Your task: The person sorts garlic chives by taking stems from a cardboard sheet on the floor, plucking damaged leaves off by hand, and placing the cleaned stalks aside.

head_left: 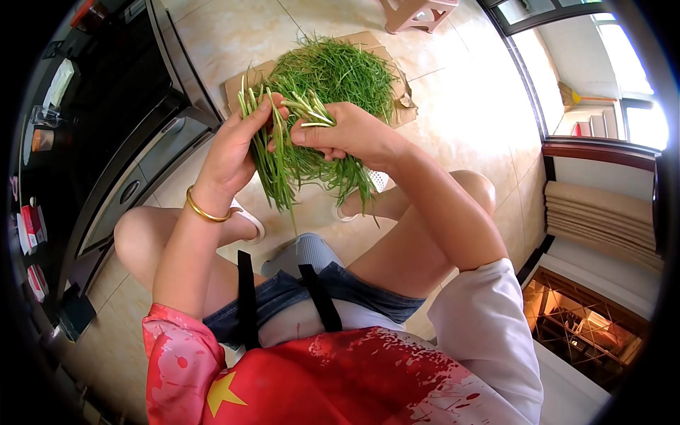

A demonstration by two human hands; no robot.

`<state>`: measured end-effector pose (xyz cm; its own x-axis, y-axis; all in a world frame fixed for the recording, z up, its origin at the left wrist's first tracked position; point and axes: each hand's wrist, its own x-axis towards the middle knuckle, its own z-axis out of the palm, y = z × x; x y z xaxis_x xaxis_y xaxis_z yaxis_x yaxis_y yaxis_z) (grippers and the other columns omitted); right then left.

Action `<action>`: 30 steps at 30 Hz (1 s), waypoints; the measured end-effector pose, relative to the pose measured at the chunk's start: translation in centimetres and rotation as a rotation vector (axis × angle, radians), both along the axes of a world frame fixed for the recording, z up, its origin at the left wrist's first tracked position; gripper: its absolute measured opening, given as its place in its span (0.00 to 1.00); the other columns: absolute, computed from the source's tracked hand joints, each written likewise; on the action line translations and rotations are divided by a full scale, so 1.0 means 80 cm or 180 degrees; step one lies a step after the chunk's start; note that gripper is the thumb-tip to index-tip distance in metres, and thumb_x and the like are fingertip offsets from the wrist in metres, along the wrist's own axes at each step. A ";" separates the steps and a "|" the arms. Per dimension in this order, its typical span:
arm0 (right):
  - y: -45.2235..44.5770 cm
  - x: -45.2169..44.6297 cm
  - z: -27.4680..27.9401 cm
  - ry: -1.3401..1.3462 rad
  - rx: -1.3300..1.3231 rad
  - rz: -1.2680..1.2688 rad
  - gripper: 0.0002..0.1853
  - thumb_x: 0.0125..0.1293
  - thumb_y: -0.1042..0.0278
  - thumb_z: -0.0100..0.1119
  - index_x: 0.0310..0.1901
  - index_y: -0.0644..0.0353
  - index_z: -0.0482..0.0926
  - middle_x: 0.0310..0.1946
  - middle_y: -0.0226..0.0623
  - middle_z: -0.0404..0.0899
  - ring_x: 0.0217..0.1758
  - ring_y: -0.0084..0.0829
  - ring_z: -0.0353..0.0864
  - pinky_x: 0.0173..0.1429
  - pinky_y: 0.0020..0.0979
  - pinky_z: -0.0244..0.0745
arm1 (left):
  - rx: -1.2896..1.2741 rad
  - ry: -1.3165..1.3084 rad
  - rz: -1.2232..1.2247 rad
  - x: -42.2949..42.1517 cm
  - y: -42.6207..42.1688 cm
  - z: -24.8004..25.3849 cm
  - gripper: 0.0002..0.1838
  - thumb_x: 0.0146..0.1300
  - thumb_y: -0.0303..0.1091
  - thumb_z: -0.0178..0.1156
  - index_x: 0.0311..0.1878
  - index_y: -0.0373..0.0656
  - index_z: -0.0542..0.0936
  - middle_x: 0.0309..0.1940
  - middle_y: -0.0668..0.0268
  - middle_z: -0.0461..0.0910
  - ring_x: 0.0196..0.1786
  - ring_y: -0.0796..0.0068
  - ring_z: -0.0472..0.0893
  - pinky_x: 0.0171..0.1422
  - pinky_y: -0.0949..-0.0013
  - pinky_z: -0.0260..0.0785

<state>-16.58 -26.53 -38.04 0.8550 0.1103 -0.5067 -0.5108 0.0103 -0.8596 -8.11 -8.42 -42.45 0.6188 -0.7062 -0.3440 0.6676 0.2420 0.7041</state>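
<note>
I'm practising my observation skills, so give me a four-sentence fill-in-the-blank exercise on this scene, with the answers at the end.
1. The bangle is worn on the person's ____ side.
2. The left hand and right hand both hold stalks that are mostly ____, with pale ends.
3. Under the pile lies a flat piece of ____.
4. The star on the shirt is ____.

Missing words: left; green; cardboard; yellow.

A yellow star (225, 394) is standing out; no words are showing legibly.
It is sitting on the red of the shirt (297, 377), bottom of the frame, left of centre; at the left edge, any print on a red-and-white box (32, 224) is proving too small to read.
</note>
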 end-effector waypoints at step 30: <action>-0.038 -0.010 0.003 -0.0153 0.2010 -0.0956 0.26 0.63 0.66 0.41 0.64 0.64 0.62 0.30 0.33 0.71 0.25 0.25 0.67 0.37 0.32 0.69 | -0.0199 -0.0244 0.0307 0.026 0.017 0.030 0.11 0.72 0.42 0.52 0.46 0.44 0.71 0.21 0.80 0.55 0.18 0.90 0.54 0.23 0.81 0.49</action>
